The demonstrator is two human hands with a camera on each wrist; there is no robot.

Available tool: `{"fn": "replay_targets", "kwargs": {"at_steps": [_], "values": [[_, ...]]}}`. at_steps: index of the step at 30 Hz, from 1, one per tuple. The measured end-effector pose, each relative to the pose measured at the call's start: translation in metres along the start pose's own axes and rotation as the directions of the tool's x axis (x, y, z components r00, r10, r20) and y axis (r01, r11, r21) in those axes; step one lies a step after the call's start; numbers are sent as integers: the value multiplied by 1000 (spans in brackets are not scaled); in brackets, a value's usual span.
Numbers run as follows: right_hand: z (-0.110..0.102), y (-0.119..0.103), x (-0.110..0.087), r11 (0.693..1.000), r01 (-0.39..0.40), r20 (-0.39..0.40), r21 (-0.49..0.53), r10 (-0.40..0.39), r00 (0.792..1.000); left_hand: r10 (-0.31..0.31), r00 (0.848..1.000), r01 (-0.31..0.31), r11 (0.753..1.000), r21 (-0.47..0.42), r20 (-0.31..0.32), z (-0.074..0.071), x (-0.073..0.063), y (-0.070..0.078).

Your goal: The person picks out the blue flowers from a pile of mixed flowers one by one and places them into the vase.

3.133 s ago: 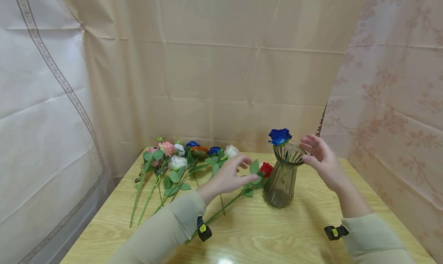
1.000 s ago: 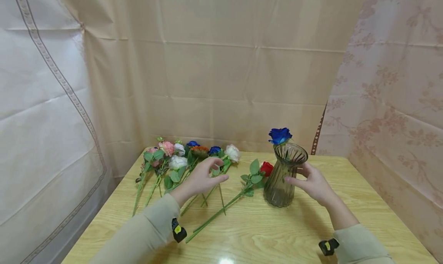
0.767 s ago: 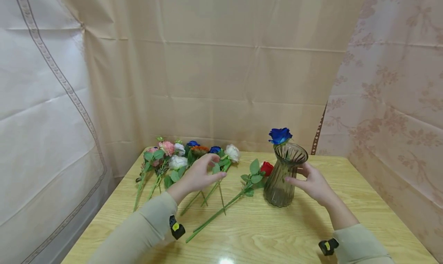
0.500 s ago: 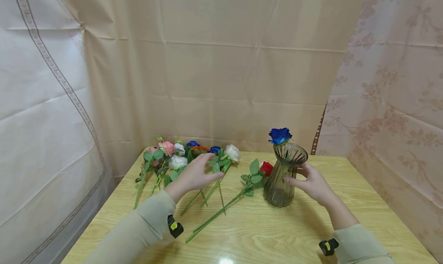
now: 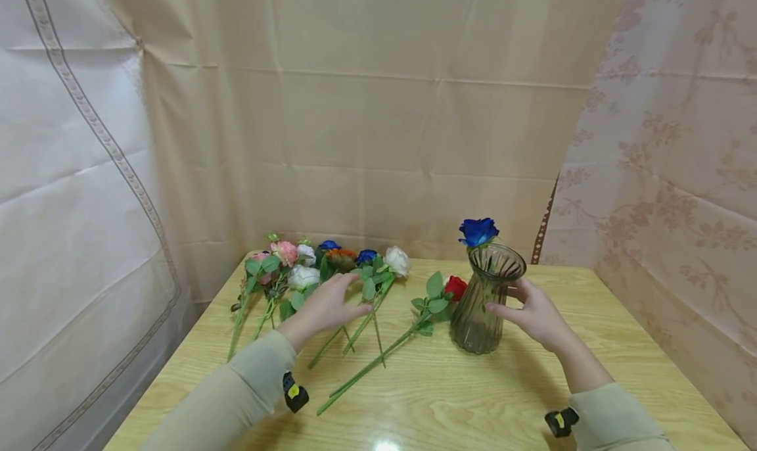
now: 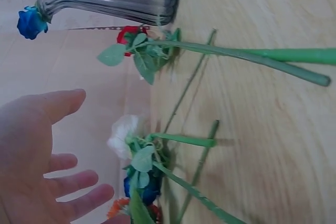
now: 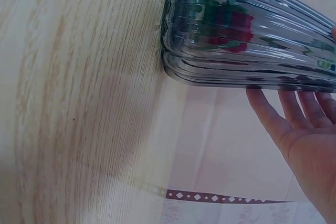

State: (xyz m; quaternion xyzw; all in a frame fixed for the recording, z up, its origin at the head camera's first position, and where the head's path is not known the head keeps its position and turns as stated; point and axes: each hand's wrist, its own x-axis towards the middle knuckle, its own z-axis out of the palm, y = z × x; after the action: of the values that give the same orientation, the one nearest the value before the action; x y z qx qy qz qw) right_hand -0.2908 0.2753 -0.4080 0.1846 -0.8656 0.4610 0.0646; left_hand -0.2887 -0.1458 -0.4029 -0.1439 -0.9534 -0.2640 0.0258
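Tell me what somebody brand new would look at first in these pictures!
Probably the bright blue rose, poking up from the see-through vase right of the table's middle in the head view. Next might come the red rose, lying just to the left of that vase. Then there's the colorful bunch of flowers, pink, white, orange and blue, at the back left.

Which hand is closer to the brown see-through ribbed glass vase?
Right. The right hand holds the vase; the left hand is apart, over to the vase's left.
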Motion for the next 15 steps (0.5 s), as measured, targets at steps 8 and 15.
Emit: {"fn": "replay_targets", "kwargs": {"at_steps": [8, 15], "values": [[-1, -1, 0, 1000, 15, 3, 8, -15, 1000, -35, 999, 33, 998, 46, 33, 10, -1, -11], [0, -1, 0, 1000, 23, 1, 7, -23, 1000, -57, 997, 53, 996, 72, 55, 17, 0, -18]]}}
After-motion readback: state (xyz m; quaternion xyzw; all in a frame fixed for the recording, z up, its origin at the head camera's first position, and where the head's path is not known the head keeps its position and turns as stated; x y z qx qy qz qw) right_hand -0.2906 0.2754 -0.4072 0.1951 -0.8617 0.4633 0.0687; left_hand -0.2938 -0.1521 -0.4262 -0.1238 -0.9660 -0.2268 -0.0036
